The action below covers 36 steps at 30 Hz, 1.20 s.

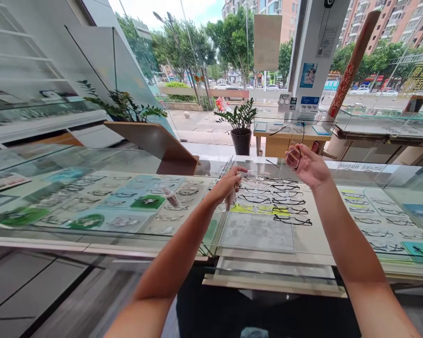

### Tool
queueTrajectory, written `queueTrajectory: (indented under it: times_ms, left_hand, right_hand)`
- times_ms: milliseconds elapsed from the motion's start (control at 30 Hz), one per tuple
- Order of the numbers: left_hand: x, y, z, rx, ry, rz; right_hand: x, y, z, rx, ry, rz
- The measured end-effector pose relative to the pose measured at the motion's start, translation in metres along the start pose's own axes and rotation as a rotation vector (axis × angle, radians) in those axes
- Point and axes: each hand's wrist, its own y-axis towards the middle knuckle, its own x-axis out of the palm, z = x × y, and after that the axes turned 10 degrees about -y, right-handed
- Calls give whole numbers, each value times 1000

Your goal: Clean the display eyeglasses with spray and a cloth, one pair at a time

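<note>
Glasses (299,161), one dark-rimmed pair, are up in the pinching right hand (313,169) above the surface (315,241), while other frames (289,202) lie below in rows, seemingly untouched, and the left hand (228,186) hovers half-curled near them (whether gripping anything, I can't tell).

black thin-rimmed eyeglasses (299,159) in right hand (315,169). glass display counter (317,239): cream floor. near its front edge, pale-grey rectangular mat (257,234), bright yellow strip (239,209) behind. left part: grass-green square panel (137,203), grass-green round panel (75,223), pale-blue sheet (143,188). front edge, toward right: teal sheet (416,257). slanted red-brown pillar (347,80) beyond back edge: pale speckled pattern.
</note>
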Motion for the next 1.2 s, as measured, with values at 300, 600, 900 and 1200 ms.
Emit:
queueTrajectory:
  times_ms: [300, 600, 900, 1200]
  left_hand:
    - [16, -8, -21, -144, -190, -139]
    - [6, -19, -42, 77, 158, 74]
    - [-101, -63, -54, 742, 486, 1076]
    - [-174, -35, -104, 327, 345, 1031]
  right_hand:
    - [-10, -35, -5, -35, -6, 36]
    - [-25, -71, 9, 0, 202, 31]
    - [-28, -86, 25, -52, 247, -23]
    - [-18, -84, 24, -30, 312, -58]
